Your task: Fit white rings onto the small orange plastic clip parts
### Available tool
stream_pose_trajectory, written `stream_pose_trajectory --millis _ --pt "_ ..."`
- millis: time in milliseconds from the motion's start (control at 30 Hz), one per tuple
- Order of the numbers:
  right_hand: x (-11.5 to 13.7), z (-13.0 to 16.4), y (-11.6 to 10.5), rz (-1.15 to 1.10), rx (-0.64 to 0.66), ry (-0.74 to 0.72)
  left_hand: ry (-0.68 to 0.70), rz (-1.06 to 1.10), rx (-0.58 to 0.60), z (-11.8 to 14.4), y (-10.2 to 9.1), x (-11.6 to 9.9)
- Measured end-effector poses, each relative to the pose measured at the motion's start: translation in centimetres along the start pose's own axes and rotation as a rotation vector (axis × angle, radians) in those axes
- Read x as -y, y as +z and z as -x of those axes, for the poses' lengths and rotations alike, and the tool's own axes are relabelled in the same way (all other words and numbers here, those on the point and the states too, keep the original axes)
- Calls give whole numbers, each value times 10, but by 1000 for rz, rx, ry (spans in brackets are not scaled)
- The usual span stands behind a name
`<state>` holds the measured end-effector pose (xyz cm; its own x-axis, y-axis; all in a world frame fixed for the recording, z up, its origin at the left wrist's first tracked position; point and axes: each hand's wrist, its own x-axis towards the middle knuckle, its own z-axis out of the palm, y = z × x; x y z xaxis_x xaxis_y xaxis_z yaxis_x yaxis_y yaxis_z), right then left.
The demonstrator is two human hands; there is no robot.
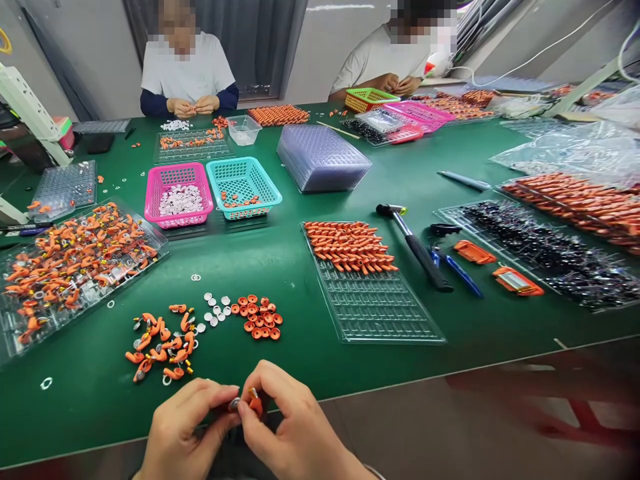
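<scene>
Roughly, snapshot at the bench:
Left hand: left hand (183,427) had thumb and forefinger pinched on a small silver cap (234,403), at the table's near edge.
Right hand: right hand (290,427) had fingers closed around an orange hooked part (255,403), touching the cap, both held just above the edge.
Done so far: clear tray (380,313) held rows of finished orange pieces (350,247) in its far portion only; near portion was bare cells. Looked under half filled.
Left to do: loose orange hooked parts (160,343) lay just ahead of the hands, with white discs (215,310) and orange rings (257,317) beside them. Big tray of mixed parts (75,260) at left was full.
Surface: green table mat (280,267); pink basket (177,193) and teal basket (243,187) mid-table, stack of empty trays (320,157) behind, hammer (415,247) right of the clear tray.
Room: two other people sat at the far side, hands busy with small parts; grey walls, cables upper right.
</scene>
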<state>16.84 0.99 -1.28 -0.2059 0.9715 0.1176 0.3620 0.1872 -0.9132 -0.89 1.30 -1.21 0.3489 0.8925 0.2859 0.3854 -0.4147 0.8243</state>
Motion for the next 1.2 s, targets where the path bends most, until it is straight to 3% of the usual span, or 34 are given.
stream_pose_trajectory --millis 233,433,800,1000,1200 --pt "0 0 0 -41 33 25 78 -30 -46 3 5 -1" --pt "4 -4 -8 -247 108 158 111 -117 -134 9 7 1" --pt "7 -15 -19 -472 276 223 42 29 -69 5 -2 -8" --pt "3 -10 -5 -675 264 366 70 66 32 4 -5 -6" --pt "2 -4 8 -882 188 490 -50 151 -12 -3 -2 -9"
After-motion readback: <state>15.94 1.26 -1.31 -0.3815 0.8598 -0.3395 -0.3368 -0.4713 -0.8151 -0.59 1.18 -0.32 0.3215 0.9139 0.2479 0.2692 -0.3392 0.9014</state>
